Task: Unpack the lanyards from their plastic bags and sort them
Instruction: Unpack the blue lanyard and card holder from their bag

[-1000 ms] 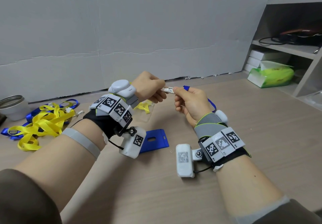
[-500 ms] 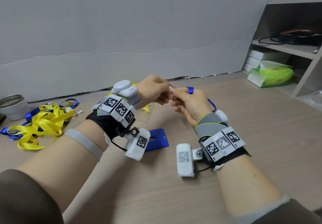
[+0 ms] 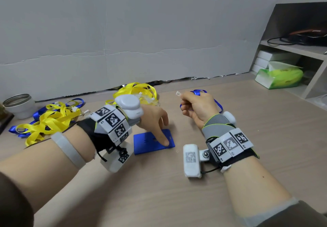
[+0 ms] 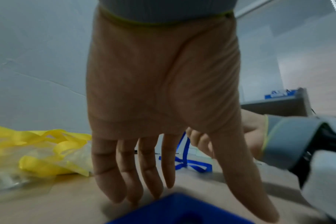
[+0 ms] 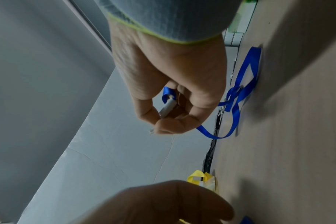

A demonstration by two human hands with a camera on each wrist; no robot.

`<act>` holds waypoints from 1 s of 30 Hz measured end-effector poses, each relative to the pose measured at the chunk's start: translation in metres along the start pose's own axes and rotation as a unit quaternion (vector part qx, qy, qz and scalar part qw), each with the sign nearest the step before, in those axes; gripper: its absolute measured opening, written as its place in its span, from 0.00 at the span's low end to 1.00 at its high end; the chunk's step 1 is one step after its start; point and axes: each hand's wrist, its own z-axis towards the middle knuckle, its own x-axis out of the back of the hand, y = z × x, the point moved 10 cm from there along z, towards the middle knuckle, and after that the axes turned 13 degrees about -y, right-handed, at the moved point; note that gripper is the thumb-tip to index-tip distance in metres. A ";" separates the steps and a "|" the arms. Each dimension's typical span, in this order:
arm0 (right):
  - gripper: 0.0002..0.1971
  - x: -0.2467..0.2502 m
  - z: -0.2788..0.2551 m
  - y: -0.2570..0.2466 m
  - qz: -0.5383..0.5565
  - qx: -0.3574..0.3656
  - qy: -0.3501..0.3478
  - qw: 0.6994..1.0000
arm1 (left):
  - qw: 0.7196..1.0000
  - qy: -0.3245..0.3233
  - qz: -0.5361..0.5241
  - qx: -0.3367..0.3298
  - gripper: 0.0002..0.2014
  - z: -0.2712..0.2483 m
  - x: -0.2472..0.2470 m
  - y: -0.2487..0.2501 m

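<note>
Your right hand (image 3: 199,107) pinches the blue lanyard (image 5: 238,94) by its white clip (image 5: 167,108); your left hand (image 3: 155,119), grip open, fingers straight, touches the blue card holder (image 3: 150,142) on the desk (image 3: 177,191).

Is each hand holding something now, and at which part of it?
The right hand pinches the blue lanyard by its white clip end. The left hand holds nothing; its fingers reach to the blue card holder.

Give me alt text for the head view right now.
The right hand pinches the white clip of a blue lanyard above the table, while the left hand reaches down, thumb touching a blue card holder. Yellow and blue lanyards lie piled at left.
</note>
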 end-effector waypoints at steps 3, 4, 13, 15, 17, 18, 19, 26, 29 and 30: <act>0.10 0.000 0.000 0.000 -0.012 -0.002 -0.005 1.000 | 0.999 0.003 0.050 0.009 0.39 0.003 -0.009 0.003; 0.10 0.000 0.000 0.000 -0.012 -0.001 -0.007 1.000 | 0.998 0.007 0.062 0.009 0.39 0.004 -0.011 0.004; 0.13 -0.002 0.003 0.003 -0.009 0.001 -0.020 1.000 | 0.994 0.101 0.011 -0.029 0.38 -0.008 0.014 -0.003; 0.13 -0.002 0.004 0.004 -0.009 -0.003 -0.023 1.000 | 0.983 0.175 -0.027 -0.057 0.35 -0.020 0.037 -0.006; 0.13 -0.002 0.004 0.006 -0.011 -0.013 -0.026 1.000 | 0.967 0.236 -0.055 -0.083 0.33 -0.032 0.054 -0.008; 0.13 -0.002 0.004 0.007 -0.013 -0.019 -0.028 0.999 | 0.959 0.252 -0.082 -0.100 0.33 -0.035 0.058 -0.009; 0.13 -0.003 0.004 0.008 -0.015 -0.024 -0.032 0.999 | 0.952 0.262 -0.108 -0.114 0.34 -0.037 0.061 -0.009; 0.06 -0.012 0.003 0.009 -0.026 -0.034 -0.065 0.997 | 0.925 0.289 -0.165 -0.182 0.33 -0.045 0.062 -0.001; 0.04 -0.017 0.002 0.010 -0.020 -0.032 -0.083 0.996 | 0.922 0.287 -0.174 -0.193 0.34 -0.042 0.059 -0.003; 0.04 -0.018 0.002 0.010 -0.018 -0.032 -0.087 0.995 | 0.922 0.283 -0.176 -0.198 0.34 -0.041 0.058 -0.004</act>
